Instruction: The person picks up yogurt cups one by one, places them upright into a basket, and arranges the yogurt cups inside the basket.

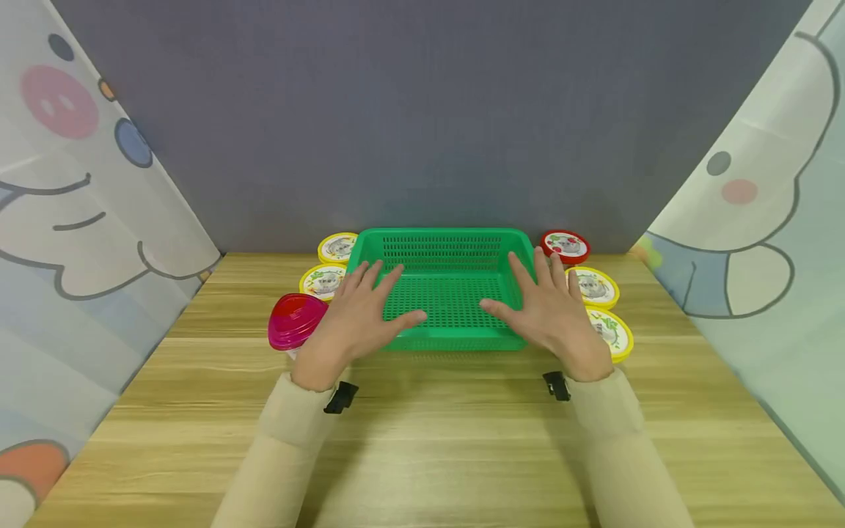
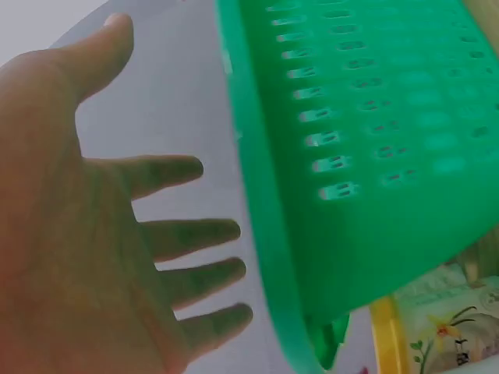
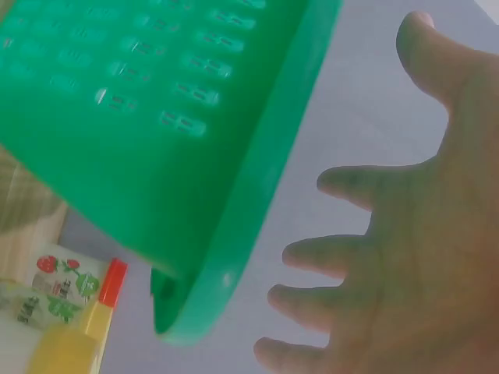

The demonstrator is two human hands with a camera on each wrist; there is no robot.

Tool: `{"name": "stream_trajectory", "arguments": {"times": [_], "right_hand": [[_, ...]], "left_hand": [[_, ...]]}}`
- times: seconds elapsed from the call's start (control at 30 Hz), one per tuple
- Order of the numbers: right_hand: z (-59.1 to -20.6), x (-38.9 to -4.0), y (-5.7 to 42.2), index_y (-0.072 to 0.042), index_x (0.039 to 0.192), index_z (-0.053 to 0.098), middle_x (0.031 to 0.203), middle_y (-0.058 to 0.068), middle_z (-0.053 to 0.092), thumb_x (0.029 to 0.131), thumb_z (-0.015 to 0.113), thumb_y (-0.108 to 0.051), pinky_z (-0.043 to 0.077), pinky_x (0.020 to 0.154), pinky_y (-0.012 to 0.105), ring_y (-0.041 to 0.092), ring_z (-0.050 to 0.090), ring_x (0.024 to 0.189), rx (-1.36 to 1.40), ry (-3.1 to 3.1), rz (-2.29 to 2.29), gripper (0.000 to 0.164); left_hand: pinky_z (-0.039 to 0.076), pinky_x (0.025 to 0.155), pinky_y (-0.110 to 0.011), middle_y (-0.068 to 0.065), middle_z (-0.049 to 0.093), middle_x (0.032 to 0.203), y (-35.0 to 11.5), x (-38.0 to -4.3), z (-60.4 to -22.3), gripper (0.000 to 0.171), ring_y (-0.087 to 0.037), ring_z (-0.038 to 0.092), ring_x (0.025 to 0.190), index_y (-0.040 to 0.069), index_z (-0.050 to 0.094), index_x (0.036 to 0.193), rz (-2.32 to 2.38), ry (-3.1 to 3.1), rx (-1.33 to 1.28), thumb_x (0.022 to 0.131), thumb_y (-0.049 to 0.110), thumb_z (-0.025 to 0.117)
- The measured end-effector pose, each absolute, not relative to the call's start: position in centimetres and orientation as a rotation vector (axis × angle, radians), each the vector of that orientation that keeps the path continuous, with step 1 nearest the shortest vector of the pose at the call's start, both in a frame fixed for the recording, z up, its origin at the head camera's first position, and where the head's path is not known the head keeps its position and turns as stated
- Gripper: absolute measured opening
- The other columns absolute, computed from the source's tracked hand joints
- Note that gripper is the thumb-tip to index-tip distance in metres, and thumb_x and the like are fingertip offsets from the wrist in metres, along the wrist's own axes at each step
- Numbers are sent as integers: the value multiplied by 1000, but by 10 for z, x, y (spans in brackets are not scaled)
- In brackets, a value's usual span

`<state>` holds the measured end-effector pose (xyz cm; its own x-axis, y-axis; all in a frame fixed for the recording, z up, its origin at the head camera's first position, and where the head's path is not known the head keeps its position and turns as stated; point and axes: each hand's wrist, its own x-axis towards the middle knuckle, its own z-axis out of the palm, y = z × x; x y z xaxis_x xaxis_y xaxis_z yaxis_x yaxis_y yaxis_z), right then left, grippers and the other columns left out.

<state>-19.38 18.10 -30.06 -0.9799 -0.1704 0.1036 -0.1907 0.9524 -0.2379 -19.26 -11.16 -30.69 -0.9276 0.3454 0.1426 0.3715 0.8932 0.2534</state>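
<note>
A green plastic basket [image 1: 455, 334] with slotted walls stands on the table against the grey panel. My left hand [image 1: 359, 315] hovers over its left side, fingers spread and straight. Over the right side is my right hand [image 1: 553, 314], likewise spread, with nothing in it. In the left wrist view, a gap shows between the left fingertips [image 2: 226, 319] and the basket rim [image 2: 253, 187]. From the right wrist, the other hand [image 3: 405, 257] also appears apart from the rim. Nearest the left wrist is a container with a glossy pink-red lid [image 1: 295, 321].
Left of the basket sit two yellow-rimmed round tubs [image 1: 322, 281]. On its right are a red-rimmed tub [image 1: 565, 245] and two yellow-rimmed tubs [image 1: 610, 334], partly behind the right hand. Cartoon-print cloths flank the wooden table [image 1: 449, 455].
</note>
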Motion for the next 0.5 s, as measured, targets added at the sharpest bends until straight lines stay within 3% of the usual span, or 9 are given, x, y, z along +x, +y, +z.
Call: {"name": "stream_trajectory", "arguments": {"times": [0.27,0.5], "right_hand": [[-301,-193,194,-22,154,9,157,20,-4,83,32,-79,2,108,65,46,-4,142,308,-3010,315,95],[-304,-190,212,-17,154,14,156,24,6,84,35,-77,6,107,65,50,3,140,304,-2983,320,94]], "left_hand": [[34,104,-52,-8,37,148,-118,-192,-309,92,-30,34,135,25,26,151,-560,-3019,-602,78,73,54],[40,99,-52,-11,42,144,-121,-189,-312,89,-32,41,131,17,39,146,-463,-3062,-674,77,70,60]]}}
